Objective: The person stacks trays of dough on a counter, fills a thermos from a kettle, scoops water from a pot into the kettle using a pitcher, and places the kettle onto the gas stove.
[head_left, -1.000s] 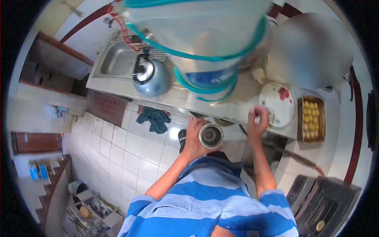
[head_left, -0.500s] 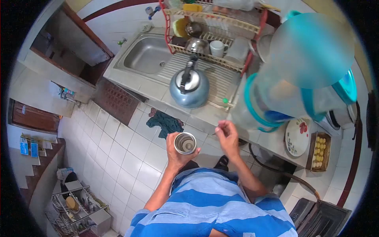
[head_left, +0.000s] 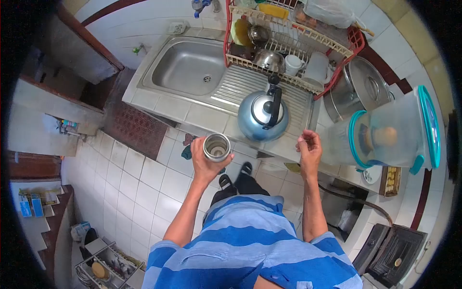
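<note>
My left hand is wrapped round an open metal cup, held upright above the tiled floor, its inside showing from above. My right hand is raised at the counter's front edge, fingers curled towards the thumb; whatever they hold, if anything, is too small to make out. Between the hands and farther back, a blue kettle with a black handle stands on the draining board. Right of my right hand are clear containers with teal rims.
A steel sink lies at the back left. Behind the kettle stands a dish rack with cups and bowls. A large steel pot is at its right. A box of yellow items sits at the counter's right end.
The view has swung, bringing the sink and rack into fuller sight. My left hand still holds the cup. My right hand has moved farther from it, towards the containers.
</note>
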`<state>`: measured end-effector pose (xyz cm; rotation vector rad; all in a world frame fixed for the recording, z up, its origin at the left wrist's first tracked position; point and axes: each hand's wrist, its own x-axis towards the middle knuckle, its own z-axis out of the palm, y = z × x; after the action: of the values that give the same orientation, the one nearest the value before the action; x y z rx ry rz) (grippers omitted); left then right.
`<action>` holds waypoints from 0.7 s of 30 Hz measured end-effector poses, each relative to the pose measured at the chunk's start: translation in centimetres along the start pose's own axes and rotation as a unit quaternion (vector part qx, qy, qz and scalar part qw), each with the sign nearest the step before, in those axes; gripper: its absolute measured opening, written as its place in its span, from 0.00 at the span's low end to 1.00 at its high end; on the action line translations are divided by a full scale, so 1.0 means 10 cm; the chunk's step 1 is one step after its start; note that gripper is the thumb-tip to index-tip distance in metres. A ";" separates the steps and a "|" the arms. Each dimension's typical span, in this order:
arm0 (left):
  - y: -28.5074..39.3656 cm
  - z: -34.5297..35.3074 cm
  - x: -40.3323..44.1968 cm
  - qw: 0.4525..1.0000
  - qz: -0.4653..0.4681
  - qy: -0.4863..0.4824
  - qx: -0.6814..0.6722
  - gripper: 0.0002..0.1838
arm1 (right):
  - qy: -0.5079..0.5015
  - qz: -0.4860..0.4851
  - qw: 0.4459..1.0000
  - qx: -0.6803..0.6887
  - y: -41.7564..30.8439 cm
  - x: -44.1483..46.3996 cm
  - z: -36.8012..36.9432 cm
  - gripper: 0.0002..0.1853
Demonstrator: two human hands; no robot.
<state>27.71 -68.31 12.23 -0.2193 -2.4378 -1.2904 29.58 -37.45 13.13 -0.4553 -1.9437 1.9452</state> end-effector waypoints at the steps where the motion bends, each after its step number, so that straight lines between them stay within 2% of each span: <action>1: -0.09 0.04 0.12 1.000 -0.002 -0.004 -0.003 0.34 | 0.007 0.006 1.000 -0.019 0.01 0.03 0.01 0.14; 7: -0.39 0.29 0.80 0.999 0.023 0.004 -0.023 0.37 | 0.031 0.045 0.998 -0.020 0.17 0.27 0.12 0.15; 8: -0.45 0.36 0.90 0.999 -0.021 -0.010 -0.026 0.37 | 0.038 0.046 0.998 -0.016 0.20 0.35 0.17 0.15; 13: -0.73 0.64 1.44 0.997 -0.004 -0.054 -0.047 0.37 | 0.066 0.052 0.996 -0.013 0.16 0.41 0.33 0.14; 16: -0.98 0.87 1.77 0.992 0.061 -0.095 -0.047 0.37 | 0.094 0.062 0.993 -0.040 0.18 0.41 0.36 0.14; 21: -1.26 1.23 2.13 0.986 0.088 -0.118 -0.076 0.38 | 0.167 0.067 0.982 -0.049 0.10 0.30 0.46 0.14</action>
<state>1.23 -66.10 4.73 -0.6480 -2.4430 -1.4407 24.71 -40.16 12.25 -0.8985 -1.8331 1.7205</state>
